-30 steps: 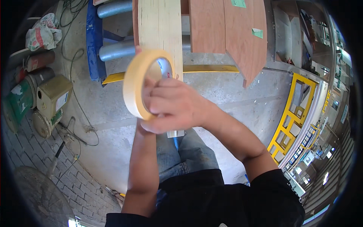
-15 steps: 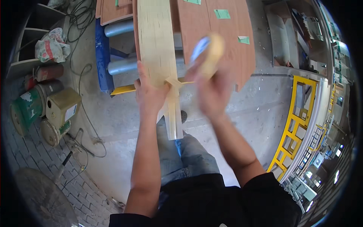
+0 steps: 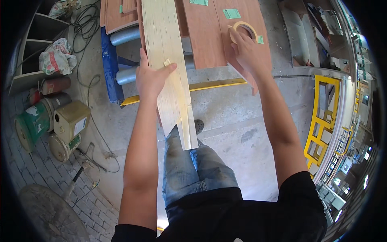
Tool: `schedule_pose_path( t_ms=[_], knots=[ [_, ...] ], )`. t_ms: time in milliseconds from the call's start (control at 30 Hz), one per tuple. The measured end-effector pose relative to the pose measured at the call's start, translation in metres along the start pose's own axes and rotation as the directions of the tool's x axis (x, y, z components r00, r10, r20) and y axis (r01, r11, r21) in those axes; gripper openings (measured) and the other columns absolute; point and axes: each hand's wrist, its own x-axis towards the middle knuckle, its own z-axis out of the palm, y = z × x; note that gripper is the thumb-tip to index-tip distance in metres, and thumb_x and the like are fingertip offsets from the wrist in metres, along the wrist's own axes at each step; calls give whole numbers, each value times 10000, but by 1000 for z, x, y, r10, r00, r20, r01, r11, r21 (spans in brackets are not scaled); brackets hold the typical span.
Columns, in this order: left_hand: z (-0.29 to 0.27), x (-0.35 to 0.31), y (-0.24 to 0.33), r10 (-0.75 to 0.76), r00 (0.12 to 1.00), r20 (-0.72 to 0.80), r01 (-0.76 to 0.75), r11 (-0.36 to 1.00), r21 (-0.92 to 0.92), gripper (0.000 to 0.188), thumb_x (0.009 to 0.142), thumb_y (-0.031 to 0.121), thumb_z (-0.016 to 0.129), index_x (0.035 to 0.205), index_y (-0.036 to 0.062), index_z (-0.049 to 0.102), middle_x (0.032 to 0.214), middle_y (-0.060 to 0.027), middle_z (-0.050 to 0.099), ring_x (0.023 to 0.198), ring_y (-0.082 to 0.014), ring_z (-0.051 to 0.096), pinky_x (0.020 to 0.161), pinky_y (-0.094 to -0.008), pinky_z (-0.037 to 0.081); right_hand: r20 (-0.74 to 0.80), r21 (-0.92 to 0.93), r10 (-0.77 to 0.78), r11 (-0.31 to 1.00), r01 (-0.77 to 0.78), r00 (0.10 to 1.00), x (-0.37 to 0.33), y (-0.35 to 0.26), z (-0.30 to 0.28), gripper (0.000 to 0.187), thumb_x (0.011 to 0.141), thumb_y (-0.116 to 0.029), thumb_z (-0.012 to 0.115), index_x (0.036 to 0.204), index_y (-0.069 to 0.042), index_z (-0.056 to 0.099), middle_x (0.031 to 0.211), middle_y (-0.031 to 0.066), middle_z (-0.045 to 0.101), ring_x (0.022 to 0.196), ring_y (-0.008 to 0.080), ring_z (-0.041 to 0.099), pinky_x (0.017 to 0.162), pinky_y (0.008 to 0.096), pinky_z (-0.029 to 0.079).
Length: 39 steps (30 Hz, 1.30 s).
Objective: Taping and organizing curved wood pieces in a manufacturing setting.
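Observation:
My left hand [image 3: 152, 79] grips a long pale wooden board [image 3: 162, 24] by its left edge, thumb across the top and one finger pointing along the edge; its other fingers are partly hidden. Beside the thumb tip, a short strip of yellowish tape [image 3: 167, 62] sticks up. The board's near end is split, with a narrow pale piece [image 3: 186, 128] running toward my legs and tape around the split. On the right, my right hand [image 3: 249, 50] holds a roll of yellowish masking tape [image 3: 252, 27] over the reddish-brown panel [image 3: 206, 48].
Green labels [image 3: 231, 14] dot the panel. Below lie metal rollers [image 3: 131, 76], a blue frame post [image 3: 109, 64] and a yellow bar [image 3: 217, 84]. Cans and buckets [image 3: 72, 117], cables and a fan [image 3: 50, 213] stand left; a yellow frame [image 3: 322, 117] is at right.
My right hand, with the tape roll, has moved right and forward from beside the board to the panel. My left hand has slid slightly left, its thumb now near the tape strip.

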Motion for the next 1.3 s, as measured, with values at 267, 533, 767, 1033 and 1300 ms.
schedule_pose_path(
  t_ms=[267,533,767,1033,1300],
  knots=[
    [12,-3,-7,32,998,-55,-35,998,-57,1030,733,490,760,1543,106,251,1263,-235,578,1169,-366,575,1000,-416,450,-191,421,347,874,-242,918,-37,-71,7,532,844,-234,744,1285,-37,520,1133,134,608,1047,267,611,841,367,493],
    [22,8,-21,-2,999,-50,-3,996,-90,982,784,515,711,1556,156,221,1325,-259,534,1229,-404,527,1031,-450,423,517,733,389,260,-629,762,-72,-191,34,927,832,-292,786,1517,14,242,875,96,617,746,166,592,677,296,502],
    [6,-29,-56,129,978,165,-29,864,-503,1161,747,294,827,1533,-36,41,1445,-225,435,1284,-285,496,1046,-364,421,581,704,367,219,-675,726,-109,-193,27,1043,798,-171,817,1548,-2,112,931,98,625,802,152,620,742,280,520],
    [10,-101,-76,164,978,130,-127,958,-256,1229,693,234,864,1537,-20,8,1477,-201,413,1304,-310,484,1067,-377,401,649,728,183,-434,-531,739,-154,-210,54,1008,870,-31,718,1561,-43,-16,1171,136,630,996,153,620,891,284,485],
    [10,-107,-78,193,973,129,-175,974,-142,1104,764,227,814,1550,31,64,1457,-261,378,1327,-393,407,1086,-434,365,676,728,253,-378,-572,692,-140,-204,43,940,914,-55,672,1568,-69,-2,979,94,679,877,113,630,787,254,499]
  ],
)
